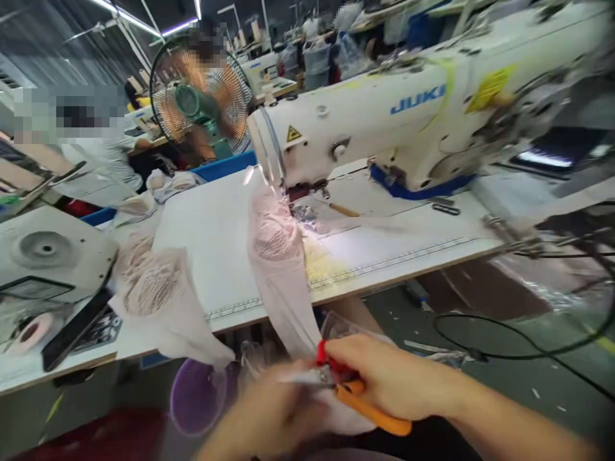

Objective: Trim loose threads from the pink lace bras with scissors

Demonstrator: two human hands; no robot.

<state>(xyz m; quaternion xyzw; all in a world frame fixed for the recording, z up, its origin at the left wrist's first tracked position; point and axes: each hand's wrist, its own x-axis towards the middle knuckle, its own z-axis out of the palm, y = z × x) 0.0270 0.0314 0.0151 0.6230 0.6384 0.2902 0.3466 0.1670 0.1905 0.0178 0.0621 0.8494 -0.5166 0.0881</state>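
Observation:
My right hand (379, 368) is wrapped around a pair of scissors (372, 410) with orange and red handles, their blades pointing left. Motion smears my left hand (269, 410), close by the blades at the lower end of a pale pink lace garment piece (283, 288); whether its fingers grip the fabric I cannot tell. The piece hangs over the table's front edge, and its lacy upper part lies under the head of a white sewing machine (336, 134).
More pale lace fabric (151, 282) drapes off the table (206, 237) to the left, above a purple bin (196, 397). An awl-like tool (343, 210) lies under the machine arm. Behind stand a fan (196, 99) and a seated person (100, 153). A black cable (480, 352) loops at right.

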